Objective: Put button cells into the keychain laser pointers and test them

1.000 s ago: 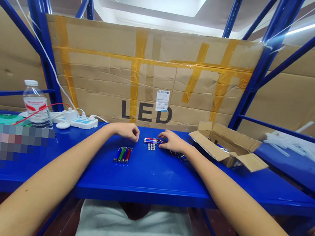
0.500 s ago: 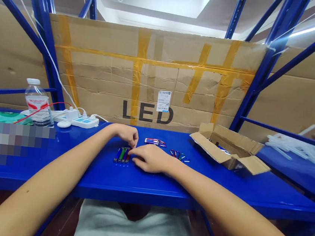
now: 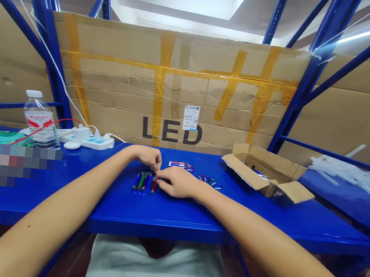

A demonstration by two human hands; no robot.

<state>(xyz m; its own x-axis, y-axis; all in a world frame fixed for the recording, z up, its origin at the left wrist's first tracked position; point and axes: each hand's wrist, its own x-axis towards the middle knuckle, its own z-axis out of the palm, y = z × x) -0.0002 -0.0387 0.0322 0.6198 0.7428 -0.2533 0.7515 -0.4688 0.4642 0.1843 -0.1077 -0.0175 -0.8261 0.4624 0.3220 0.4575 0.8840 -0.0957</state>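
A small red metal flashlight (image 3: 153, 186) stands apart from a row of similar slim flashlights (image 3: 141, 181) in blue, green and purple on the blue table. My left hand (image 3: 148, 156) is closed in a pinch just above the red one's upper end; what sits between those fingertips is too small to make out. From the right, my right hand (image 3: 178, 183) has its thumb and fingers closed around the top of the red flashlight. Behind it lie more flashlights (image 3: 176, 164) with clips. Several coloured carabiners (image 3: 209, 181) fan out beyond my right wrist.
An open cardboard box (image 3: 267, 171) with dark and blue items inside stands at right. Clear plastic pieces (image 3: 349, 173) lie farther right. On the left are a water bottle (image 3: 42, 121) and a white power strip (image 3: 95, 140). A large cardboard sheet (image 3: 130, 93) closes off the back.
The red flashlight has shifted slightly right, leaving a gap beside the row. My right hand has risen a little, its fingers drawing closer to my left fingertips.
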